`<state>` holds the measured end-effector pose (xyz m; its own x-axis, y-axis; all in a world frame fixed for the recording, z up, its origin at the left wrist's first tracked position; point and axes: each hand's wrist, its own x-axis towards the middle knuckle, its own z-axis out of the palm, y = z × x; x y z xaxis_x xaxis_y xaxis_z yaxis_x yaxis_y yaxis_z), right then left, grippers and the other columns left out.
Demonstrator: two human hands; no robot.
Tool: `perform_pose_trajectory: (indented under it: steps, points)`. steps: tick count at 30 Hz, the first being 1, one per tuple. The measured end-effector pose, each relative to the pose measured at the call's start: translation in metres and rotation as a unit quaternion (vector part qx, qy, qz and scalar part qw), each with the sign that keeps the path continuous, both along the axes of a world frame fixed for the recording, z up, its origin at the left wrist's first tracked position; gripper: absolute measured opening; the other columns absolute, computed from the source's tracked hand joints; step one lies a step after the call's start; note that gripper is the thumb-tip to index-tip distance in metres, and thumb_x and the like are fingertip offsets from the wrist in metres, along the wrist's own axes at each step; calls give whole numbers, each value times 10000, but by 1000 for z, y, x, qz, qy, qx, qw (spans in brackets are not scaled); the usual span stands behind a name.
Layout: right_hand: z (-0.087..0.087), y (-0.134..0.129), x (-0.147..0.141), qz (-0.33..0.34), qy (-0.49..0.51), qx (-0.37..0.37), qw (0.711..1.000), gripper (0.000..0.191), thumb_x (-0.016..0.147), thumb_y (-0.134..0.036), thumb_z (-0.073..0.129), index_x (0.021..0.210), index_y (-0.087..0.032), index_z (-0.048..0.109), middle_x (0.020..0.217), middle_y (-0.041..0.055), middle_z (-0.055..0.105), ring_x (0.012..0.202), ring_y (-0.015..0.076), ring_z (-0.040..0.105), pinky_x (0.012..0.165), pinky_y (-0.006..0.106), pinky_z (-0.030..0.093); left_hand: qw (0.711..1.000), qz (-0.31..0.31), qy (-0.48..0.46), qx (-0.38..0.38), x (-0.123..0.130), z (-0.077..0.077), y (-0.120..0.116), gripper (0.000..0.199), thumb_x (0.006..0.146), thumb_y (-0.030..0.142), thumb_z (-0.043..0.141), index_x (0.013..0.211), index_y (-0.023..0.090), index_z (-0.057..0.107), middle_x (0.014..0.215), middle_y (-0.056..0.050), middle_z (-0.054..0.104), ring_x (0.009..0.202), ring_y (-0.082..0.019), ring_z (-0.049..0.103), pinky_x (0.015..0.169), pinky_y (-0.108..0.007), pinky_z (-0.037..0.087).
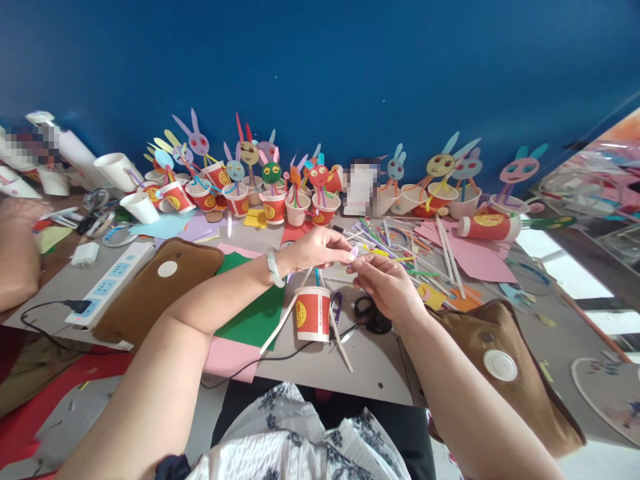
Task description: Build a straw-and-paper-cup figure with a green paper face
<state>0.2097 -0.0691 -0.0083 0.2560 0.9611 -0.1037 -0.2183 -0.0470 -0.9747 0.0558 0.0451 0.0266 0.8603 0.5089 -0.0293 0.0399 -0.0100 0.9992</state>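
Note:
In front of me, my left hand (320,251), with a pale bracelet on the wrist, pinches a small pale purple piece (355,252), perhaps paper. Fingertips of my right hand (384,281) are closed right beside it, almost touching the left ones; what they grip is too small to make out. Just below and nearer to me stands an upright red and white paper cup (313,317). White strips stick out at its sides like limbs, and a blue strip rises behind its rim. Green paper (253,303) lies left of the cup.
Paper cups with rabbit-like paper heads (319,176) line the wall. Colored strips (400,247) are scattered at right. Brown plush pouches (160,283) (493,373) flank my arms. A power strip (111,283) and black cable lie left, near another person's arm (19,257).

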Motion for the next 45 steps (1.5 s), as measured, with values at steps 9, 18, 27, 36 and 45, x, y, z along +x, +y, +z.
perform_pose_trajectory:
  steps: [9, 18, 27, 36, 45]
  points:
    - [0, -1, 0, -10, -22, 5, 1000, 398, 617, -524, 908, 713, -205, 691, 629, -21, 660, 420, 43, 355, 498, 250, 459, 999, -13, -2, -31, -1, 5, -3, 235, 748, 281, 776, 846, 93, 674, 678, 9, 634, 468, -23, 419, 429, -193, 287]
    - [1, -3, -2, -11, -40, 18, 999, 409, 663, -568, 868, 722, -200, 697, 680, -5, 673, 437, 48, 383, 502, 252, 464, 999, -7, -4, -52, 0, 3, -2, 281, 716, 314, 814, 850, 107, 678, 673, 28, 622, 466, -23, 418, 433, -203, 274]
    - [-2, -3, -1, -10, -45, 22, 999, 368, 680, -527, 872, 714, -202, 702, 669, -11, 672, 433, 46, 373, 499, 252, 437, 1000, 4, 8, -9, -1, 4, -4, 198, 779, 304, 730, 787, 117, 664, 553, 55, 534, 451, -38, 415, 434, -200, 281]
    - [-5, -2, 1, 2, -59, 27, 998, 363, 763, -571, 787, 741, -212, 738, 716, 6, 703, 434, 53, 365, 542, 277, 481, 1000, 27, 6, -15, 1, 3, -2, 152, 782, 247, 735, 767, 114, 665, 563, 56, 544, 451, -34, 424, 442, -202, 286]
    - [-3, -2, 0, 5, -57, 28, 998, 336, 754, -539, 811, 716, -211, 747, 710, 6, 704, 432, 46, 370, 528, 268, 466, 999, 32, -5, -7, 1, -1, -1, 134, 779, 232, 727, 776, 112, 668, 570, 54, 543, 460, -35, 444, 440, -195, 301]
